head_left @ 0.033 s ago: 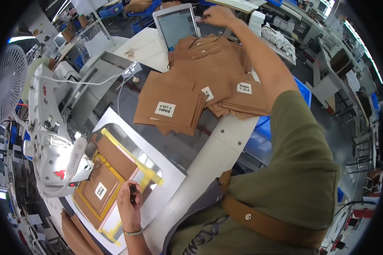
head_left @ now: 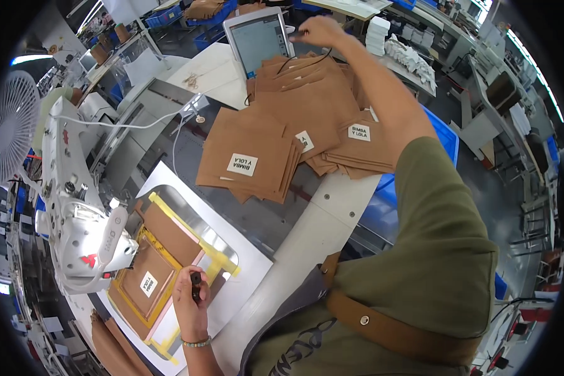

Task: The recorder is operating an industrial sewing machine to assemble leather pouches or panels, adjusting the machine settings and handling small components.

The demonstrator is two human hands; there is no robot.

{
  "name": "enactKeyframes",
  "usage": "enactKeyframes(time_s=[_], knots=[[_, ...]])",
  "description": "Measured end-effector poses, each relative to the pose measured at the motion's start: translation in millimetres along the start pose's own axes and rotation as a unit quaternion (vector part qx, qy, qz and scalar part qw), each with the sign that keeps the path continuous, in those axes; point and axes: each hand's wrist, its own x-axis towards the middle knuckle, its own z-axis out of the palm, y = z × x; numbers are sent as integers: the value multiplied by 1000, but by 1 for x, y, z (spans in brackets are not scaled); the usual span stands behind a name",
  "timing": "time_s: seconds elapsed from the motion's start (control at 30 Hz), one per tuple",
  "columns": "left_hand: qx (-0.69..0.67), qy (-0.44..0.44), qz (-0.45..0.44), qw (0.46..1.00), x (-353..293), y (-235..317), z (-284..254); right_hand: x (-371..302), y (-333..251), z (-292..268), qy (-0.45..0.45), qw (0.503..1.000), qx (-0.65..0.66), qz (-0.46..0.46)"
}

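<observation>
My left hand (head_left: 190, 294) is closed around a small black hand tool (head_left: 196, 287), resting at the near edge of a sewing template (head_left: 213, 254) with yellow tape. Brown panels lie in the template, and one with a white label (head_left: 148, 283) sits inside a yellow-edged frame (head_left: 164, 299) beside the machine head. Stretched far forward, my right hand (head_left: 319, 31) has its fingers extended at the right edge of a tablet-like screen (head_left: 257, 41). Whether a fingertip touches it is hard to tell. I see nothing held in that hand.
Piles of labelled brown panels (head_left: 250, 141) cover the table between my arms. A white sewing machine (head_left: 75, 188) with a bright lamp stands at left, near a fan (head_left: 9, 125). A white cable (head_left: 131, 125) crosses behind. Blue bins (head_left: 442, 135) sit at right.
My right hand has moved slightly down beside the screen, and the picture on the screen looks different. The left hand stays in place with the black tool.
</observation>
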Motion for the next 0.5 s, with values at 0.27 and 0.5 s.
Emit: enactKeyframes(time_s=[0.27, 0.5], knots=[[51, -21, -12, 998, 23, 9, 41, -1, -6, 57, 6, 999, 38, -14], [72, -18, -44, 996, 30, 7, 52, -11, -2, 62, -16, 999, 42, -6]])
